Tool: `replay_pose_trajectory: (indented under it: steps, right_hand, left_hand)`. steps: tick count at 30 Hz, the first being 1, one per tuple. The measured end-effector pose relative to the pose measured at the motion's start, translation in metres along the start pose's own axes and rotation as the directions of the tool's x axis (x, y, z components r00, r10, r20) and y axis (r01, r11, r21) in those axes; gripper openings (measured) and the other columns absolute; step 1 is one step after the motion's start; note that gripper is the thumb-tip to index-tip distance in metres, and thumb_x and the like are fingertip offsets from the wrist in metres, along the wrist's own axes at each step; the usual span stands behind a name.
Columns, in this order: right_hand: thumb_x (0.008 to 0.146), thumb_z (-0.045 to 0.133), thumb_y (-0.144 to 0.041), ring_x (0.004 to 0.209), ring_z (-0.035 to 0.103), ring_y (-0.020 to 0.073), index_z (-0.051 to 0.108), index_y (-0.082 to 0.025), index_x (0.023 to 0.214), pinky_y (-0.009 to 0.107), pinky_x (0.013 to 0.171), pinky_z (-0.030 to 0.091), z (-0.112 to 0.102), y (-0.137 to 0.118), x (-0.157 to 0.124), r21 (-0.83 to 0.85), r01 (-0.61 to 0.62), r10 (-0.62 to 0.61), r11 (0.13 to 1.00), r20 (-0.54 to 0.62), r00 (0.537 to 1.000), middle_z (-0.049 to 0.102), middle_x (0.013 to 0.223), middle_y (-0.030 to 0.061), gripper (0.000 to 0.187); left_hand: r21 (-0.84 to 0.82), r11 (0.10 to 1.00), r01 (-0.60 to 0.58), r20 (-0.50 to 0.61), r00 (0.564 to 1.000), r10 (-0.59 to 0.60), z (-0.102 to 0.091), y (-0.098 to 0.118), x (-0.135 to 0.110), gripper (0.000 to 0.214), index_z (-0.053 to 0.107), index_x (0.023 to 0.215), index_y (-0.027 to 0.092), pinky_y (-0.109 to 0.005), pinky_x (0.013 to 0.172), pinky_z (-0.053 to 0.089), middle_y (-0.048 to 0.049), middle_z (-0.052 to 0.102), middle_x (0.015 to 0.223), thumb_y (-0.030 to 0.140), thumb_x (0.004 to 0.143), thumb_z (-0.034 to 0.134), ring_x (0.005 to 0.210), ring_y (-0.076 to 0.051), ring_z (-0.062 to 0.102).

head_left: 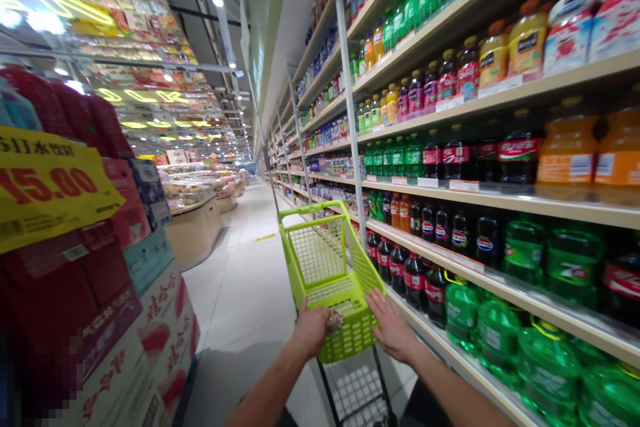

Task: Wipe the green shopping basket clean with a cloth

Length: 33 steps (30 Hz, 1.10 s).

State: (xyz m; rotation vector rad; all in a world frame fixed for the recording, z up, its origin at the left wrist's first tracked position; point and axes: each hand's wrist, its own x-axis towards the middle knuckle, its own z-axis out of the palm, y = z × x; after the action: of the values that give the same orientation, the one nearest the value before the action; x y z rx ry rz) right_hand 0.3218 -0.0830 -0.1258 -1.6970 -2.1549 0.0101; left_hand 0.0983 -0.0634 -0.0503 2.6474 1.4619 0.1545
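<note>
A lime-green shopping cart [350,307] with a plastic mesh basket stands just in front of me. My left hand [311,328] is closed at the basket's near left corner. By its fingertips is a small crumpled, mottled pale thing [335,321], whose kind I cannot make out. On the near right side of the basket rests my right hand [393,327], its fingers stretched out and touching the green plastic. The basket's visible floor shows only mesh. Below it is a lower wire rack [357,383] between dark legs.
Drink shelves [500,197] line the right, close to the cart, with large green bottles [533,353] at the bottom. Stacked cartons [145,320] and a yellow price sign [50,187] crowd the left. A pale tiled aisle [250,227] runs ahead past a rounded display counter [193,230].
</note>
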Motion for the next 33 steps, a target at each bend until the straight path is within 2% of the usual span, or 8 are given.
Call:
replay_pose_trajectory:
  steps: [3,7,11,17,23,27,30,33]
  right_hand:
    - [0.072,0.040,-0.015,0.133,0.013,0.0209,0.026,-0.018,0.137,0.046,0.105,0.013,-0.016,0.026,0.005,-0.088,-0.012,0.013,0.996,0.018,1.000,0.021,0.144,0.0060,0.066]
    - [0.075,0.039,-0.014,0.130,0.021,0.0281,0.041,-0.016,0.129,0.054,0.099,0.018,-0.036,0.036,0.019,-0.162,-0.204,0.204,0.965,-0.015,0.979,0.027,0.141,0.0125,0.054]
    - [0.084,0.032,-0.020,0.124,0.033,0.0247,0.053,-0.022,0.117,0.051,0.099,0.020,-0.035,0.005,0.019,-0.022,-0.087,0.086,0.996,-0.062,0.994,0.042,0.133,0.0086,0.039]
    - [0.088,0.033,-0.028,0.102,0.050,0.0213,0.061,-0.019,0.101,0.036,0.088,0.034,-0.022,-0.036,0.011,0.092,0.039,-0.032,0.995,-0.083,0.996,0.062,0.101,0.0079,0.032]
    - [0.087,0.034,-0.022,0.095,0.055,0.0217,0.060,-0.021,0.104,0.039,0.088,0.032,-0.016,-0.045,0.023,0.043,0.044,-0.040,0.998,-0.078,0.996,0.066,0.099,0.0058,0.031]
    - [0.087,0.034,-0.024,0.098,0.055,0.0219,0.059,-0.024,0.107,0.042,0.092,0.029,-0.008,-0.030,0.027,0.061,0.021,-0.015,0.998,-0.099,0.995,0.065,0.103,0.0047,0.033]
    - [0.086,0.034,-0.023,0.103,0.053,0.0222,0.057,-0.025,0.111,0.045,0.093,0.028,-0.002,-0.016,0.027,0.053,-0.028,0.033,0.998,-0.100,0.994,0.063,0.106,0.0054,0.034]
    - [0.086,0.033,-0.023,0.105,0.051,0.0230,0.057,-0.024,0.112,0.046,0.092,0.029,-0.003,-0.015,0.026,0.035,-0.074,0.077,0.997,-0.114,0.990,0.063,0.106,0.0071,0.035]
  left_hand:
    - [0.097,0.994,-0.044,-0.092,0.994,0.053,0.014,0.028,0.008,0.031,0.059,0.092,0.022,-0.048,0.106,0.012,-0.0035,0.066,0.092,0.013,0.079,0.032,0.090,-0.017,0.059]
    - [0.115,0.970,-0.212,-0.157,0.961,0.229,0.025,0.045,0.017,0.034,0.051,0.110,0.025,-0.047,0.108,0.009,-0.0033,0.061,0.108,0.018,0.086,0.028,0.105,-0.016,0.053]
    - [0.190,0.953,-0.235,-0.226,0.934,0.276,0.012,0.015,0.017,0.037,0.044,0.121,0.026,-0.047,0.109,0.008,-0.0031,0.050,0.127,0.019,0.088,0.029,0.121,-0.016,0.039]
    - [0.213,0.965,0.152,-0.325,0.943,-0.077,-0.008,-0.029,0.016,0.039,0.047,0.118,0.022,-0.051,0.106,0.016,-0.0076,0.047,0.130,0.013,0.086,0.027,0.121,-0.020,0.041]
    - [0.218,0.970,-0.107,-0.300,0.939,0.170,0.025,0.004,0.024,0.036,0.043,0.122,0.025,-0.043,0.107,0.018,-0.0031,0.047,0.130,0.024,0.089,0.028,0.124,-0.017,0.036]
    - [0.238,0.970,0.054,-0.319,0.947,0.026,-0.006,-0.055,-0.006,0.039,0.046,0.118,0.029,-0.050,0.106,0.014,-0.0015,0.047,0.131,0.014,0.087,0.027,0.123,-0.018,0.038]
    - [0.274,0.918,0.288,-0.426,0.892,-0.153,-0.049,-0.110,-0.036,0.044,0.048,0.116,0.025,-0.054,0.104,0.014,-0.0046,0.047,0.130,0.006,0.083,0.025,0.120,-0.023,0.041]
    - [0.283,0.889,0.360,-0.455,0.866,-0.206,-0.062,-0.120,-0.043,0.043,0.048,0.116,0.021,-0.053,0.104,0.014,-0.0073,0.050,0.126,0.006,0.082,0.026,0.118,-0.024,0.042]
